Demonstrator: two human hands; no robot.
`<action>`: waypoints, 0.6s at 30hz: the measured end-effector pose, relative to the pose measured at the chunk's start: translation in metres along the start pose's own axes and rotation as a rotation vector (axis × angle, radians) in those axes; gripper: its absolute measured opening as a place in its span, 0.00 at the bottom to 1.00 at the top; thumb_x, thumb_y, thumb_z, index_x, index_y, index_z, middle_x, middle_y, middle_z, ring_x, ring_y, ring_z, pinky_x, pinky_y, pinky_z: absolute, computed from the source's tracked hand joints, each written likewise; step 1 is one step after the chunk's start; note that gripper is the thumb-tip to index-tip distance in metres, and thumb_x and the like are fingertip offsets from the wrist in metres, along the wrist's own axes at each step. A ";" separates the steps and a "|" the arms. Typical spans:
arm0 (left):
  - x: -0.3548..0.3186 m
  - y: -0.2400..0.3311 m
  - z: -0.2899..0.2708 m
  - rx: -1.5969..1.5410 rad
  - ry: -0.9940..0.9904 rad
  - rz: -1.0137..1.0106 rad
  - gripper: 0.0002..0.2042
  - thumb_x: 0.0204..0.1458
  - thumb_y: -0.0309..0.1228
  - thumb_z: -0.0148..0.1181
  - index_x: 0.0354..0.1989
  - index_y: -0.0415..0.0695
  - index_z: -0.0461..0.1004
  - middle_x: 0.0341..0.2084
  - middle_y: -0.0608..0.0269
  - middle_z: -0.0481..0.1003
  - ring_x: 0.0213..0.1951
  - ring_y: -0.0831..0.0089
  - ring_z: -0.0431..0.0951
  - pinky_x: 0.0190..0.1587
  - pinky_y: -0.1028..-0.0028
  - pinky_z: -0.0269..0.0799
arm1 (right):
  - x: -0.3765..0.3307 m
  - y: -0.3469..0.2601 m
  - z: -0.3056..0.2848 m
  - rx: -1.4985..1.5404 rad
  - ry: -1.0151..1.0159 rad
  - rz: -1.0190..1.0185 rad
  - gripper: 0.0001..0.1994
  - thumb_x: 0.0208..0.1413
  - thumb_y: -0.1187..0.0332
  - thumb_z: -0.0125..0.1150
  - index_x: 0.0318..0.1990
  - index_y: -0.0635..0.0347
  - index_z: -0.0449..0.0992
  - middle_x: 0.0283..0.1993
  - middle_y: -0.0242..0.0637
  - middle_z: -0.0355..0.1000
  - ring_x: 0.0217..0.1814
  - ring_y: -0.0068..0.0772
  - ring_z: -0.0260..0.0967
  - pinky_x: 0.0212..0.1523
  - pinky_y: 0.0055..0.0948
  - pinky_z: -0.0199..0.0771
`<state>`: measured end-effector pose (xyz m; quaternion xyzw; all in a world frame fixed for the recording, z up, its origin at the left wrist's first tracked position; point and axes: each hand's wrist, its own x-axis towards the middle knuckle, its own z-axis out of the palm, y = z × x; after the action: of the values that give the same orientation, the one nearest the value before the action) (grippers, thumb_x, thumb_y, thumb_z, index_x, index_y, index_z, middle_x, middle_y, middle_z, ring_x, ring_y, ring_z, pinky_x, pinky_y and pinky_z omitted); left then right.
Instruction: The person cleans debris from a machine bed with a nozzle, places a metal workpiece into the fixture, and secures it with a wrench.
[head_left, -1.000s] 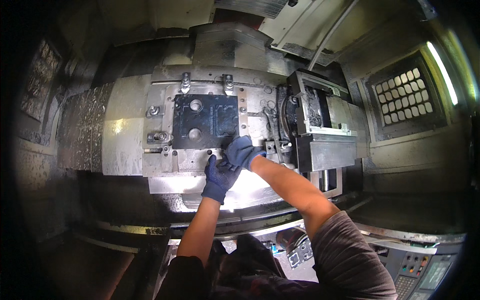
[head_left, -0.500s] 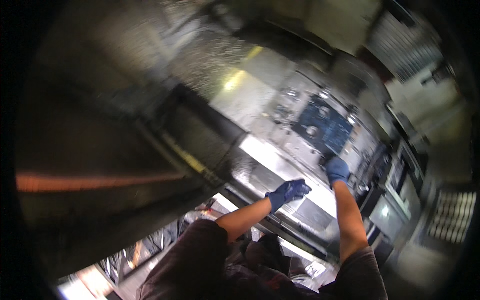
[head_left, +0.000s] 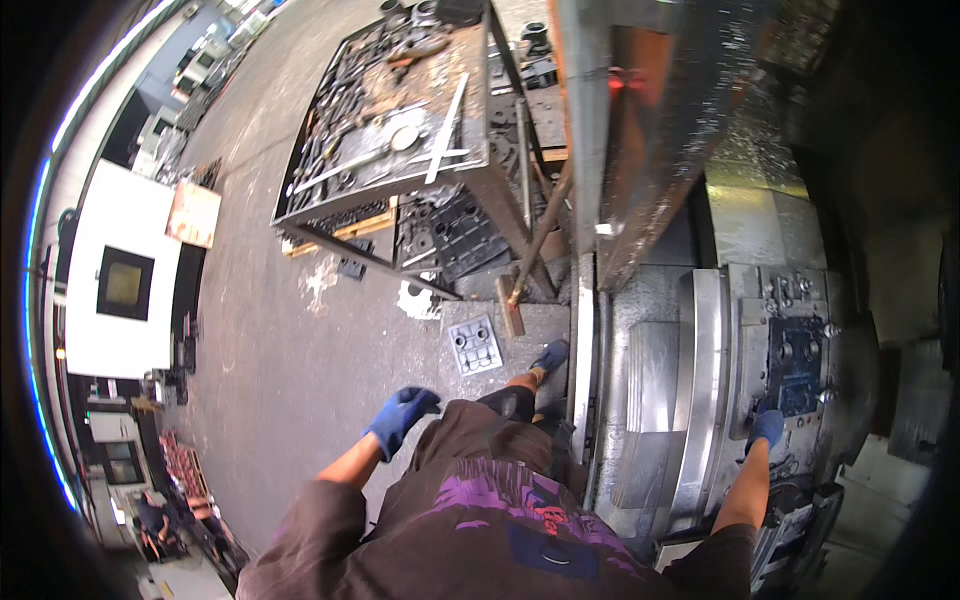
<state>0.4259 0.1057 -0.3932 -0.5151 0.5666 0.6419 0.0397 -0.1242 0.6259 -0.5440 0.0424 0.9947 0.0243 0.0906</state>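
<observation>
Counting up now: one dark plate, one pale grey plate, one blue-gloved left hand, one blue-gloved right hand. Add one shoe in view, one surface crowded with metal tools, and, off to the left, one white machine with a single dark window. Two round holes in the dark plate, two more in the grey one.

Over to the dark plate: lying flat at the right of the view, on the metal bed, with two clamps along the right-hand edge. Long axis running up and down the view, with the holes toward the upper end. And the grey plate: flat on the floor, turned slightly askew, holes toward the upper end too.

Now to the hands! On the left, hanging over the floor, well apart from both plates, half open with fingers loosely bent. On the right, reaching over the bed, close by the lower end of the dark plate. Fingers too small and shadowed there; cannot tell how wide, or whether touching or gripping anything.
</observation>
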 end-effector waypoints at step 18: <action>0.041 -0.040 -0.092 0.440 -0.027 -0.139 0.19 0.57 0.45 0.54 0.36 0.37 0.78 0.30 0.57 0.80 0.33 0.72 0.78 0.39 0.72 0.72 | -0.154 -0.117 0.102 1.356 -0.265 0.292 0.13 0.57 0.70 0.49 0.47 0.60 0.73 0.35 0.34 0.73 0.23 0.23 0.65 0.22 0.22 0.64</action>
<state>0.4891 0.0276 -0.4334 -0.5231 0.6553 0.5056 0.2030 0.0361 0.4998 -0.6235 0.2252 0.7552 -0.5944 0.1602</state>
